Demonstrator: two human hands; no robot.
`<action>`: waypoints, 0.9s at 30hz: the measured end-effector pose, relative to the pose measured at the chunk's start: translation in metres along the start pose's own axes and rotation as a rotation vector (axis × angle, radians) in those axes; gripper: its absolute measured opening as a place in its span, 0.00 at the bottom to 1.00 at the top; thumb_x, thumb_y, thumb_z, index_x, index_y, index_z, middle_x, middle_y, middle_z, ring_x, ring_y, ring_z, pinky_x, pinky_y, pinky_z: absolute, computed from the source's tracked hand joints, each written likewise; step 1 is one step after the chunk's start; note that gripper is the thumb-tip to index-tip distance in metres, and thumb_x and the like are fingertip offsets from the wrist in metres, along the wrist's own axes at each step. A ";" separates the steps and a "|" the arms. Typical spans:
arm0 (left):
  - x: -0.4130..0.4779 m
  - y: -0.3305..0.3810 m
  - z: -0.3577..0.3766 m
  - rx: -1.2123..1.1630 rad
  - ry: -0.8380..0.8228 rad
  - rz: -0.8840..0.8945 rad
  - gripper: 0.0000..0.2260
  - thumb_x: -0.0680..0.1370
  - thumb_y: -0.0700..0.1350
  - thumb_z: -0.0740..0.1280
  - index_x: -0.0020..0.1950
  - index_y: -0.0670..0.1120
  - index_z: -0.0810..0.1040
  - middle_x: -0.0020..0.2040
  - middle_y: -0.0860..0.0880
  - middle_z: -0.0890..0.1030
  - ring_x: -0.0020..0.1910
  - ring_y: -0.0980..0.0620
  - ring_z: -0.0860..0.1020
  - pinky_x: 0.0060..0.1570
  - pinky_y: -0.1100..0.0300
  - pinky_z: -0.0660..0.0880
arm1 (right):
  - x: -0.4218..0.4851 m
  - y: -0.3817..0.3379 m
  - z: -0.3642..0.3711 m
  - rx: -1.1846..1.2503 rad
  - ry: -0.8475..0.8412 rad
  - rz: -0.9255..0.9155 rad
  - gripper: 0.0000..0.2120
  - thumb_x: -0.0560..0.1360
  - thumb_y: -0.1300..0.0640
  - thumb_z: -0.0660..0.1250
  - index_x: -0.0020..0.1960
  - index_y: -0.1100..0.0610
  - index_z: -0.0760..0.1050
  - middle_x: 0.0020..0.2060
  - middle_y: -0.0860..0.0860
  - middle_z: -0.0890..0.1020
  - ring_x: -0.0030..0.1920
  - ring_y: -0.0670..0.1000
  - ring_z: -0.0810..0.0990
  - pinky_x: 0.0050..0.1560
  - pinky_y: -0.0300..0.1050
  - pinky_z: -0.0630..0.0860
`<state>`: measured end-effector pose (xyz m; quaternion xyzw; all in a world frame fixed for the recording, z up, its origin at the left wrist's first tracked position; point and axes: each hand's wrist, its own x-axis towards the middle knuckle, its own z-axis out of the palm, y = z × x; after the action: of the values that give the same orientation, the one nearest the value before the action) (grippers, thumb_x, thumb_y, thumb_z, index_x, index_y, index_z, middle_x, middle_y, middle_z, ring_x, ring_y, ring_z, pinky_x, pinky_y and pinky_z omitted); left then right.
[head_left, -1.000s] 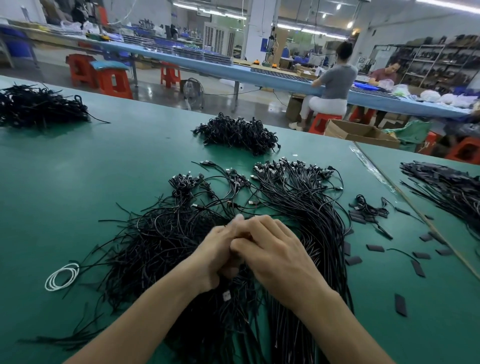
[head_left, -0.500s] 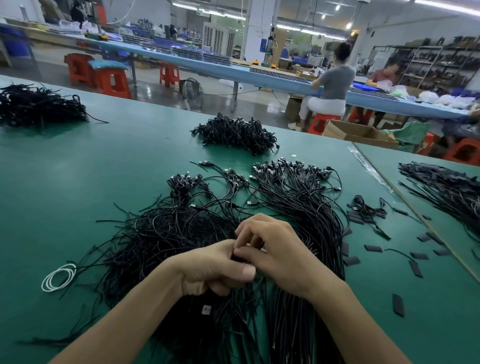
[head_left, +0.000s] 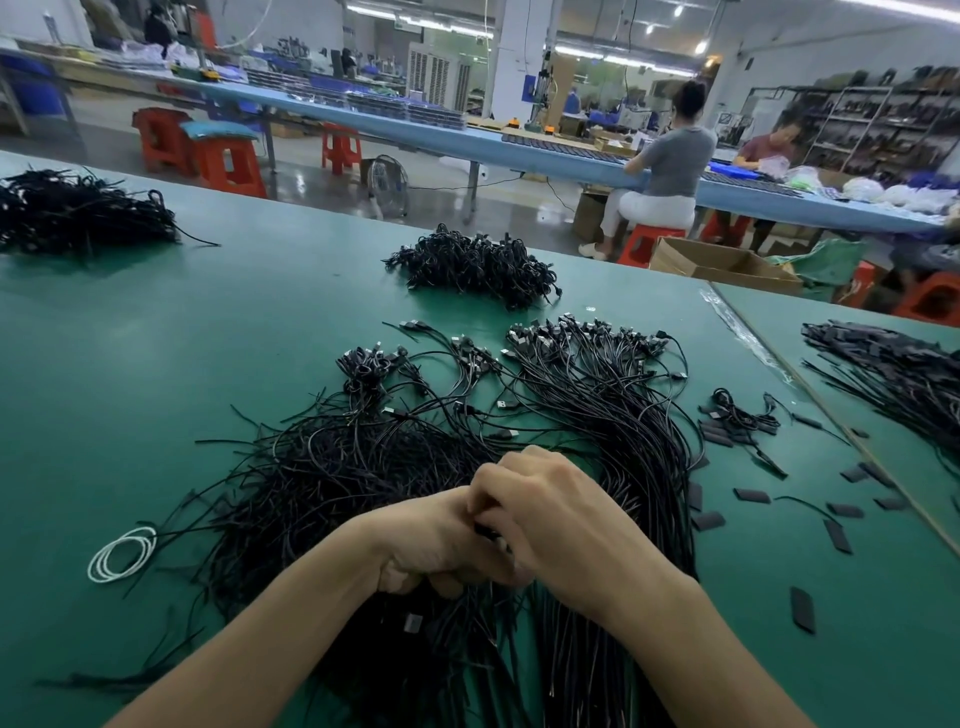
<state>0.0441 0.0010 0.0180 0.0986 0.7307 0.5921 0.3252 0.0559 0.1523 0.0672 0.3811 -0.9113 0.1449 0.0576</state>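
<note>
Tabletop (head_left: 156, 364), cable heap (head_left: 597, 415), your two hands meeting over it
Its thin black strands lie fanned, plugs away from you, easy to draw singly; your left hand (head_left: 441, 545) curls tight round one cable (head_left: 485, 530) above the heap's near middle, your right hand (head_left: 566, 519) pinching it, probably steadying it

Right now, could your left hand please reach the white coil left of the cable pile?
Probably yes: the white coil lies uncovered on the table, but the left hand grips black cables and must let go.
</note>
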 end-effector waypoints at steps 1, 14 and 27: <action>0.001 0.000 0.001 0.001 0.021 -0.001 0.09 0.72 0.36 0.73 0.41 0.48 0.76 0.30 0.53 0.70 0.25 0.58 0.64 0.24 0.66 0.60 | 0.000 -0.001 0.001 -0.032 -0.004 -0.006 0.03 0.79 0.58 0.64 0.51 0.51 0.73 0.46 0.47 0.78 0.50 0.49 0.71 0.55 0.42 0.68; 0.011 0.007 0.010 -0.525 0.148 0.250 0.13 0.76 0.30 0.58 0.51 0.42 0.79 0.37 0.48 0.75 0.32 0.55 0.70 0.29 0.63 0.67 | -0.001 0.009 0.016 0.174 0.322 0.243 0.11 0.79 0.63 0.64 0.46 0.50 0.66 0.41 0.44 0.75 0.43 0.45 0.72 0.44 0.38 0.70; 0.014 0.001 0.014 -0.142 0.662 0.497 0.09 0.72 0.54 0.72 0.47 0.53 0.78 0.36 0.50 0.81 0.34 0.52 0.78 0.34 0.62 0.74 | 0.002 0.012 0.011 1.286 0.590 0.513 0.11 0.77 0.71 0.67 0.43 0.58 0.69 0.32 0.47 0.82 0.34 0.42 0.80 0.40 0.34 0.77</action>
<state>0.0412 0.0200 0.0131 0.0538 0.7070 0.7013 -0.0738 0.0455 0.1554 0.0545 0.0607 -0.6538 0.7536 0.0299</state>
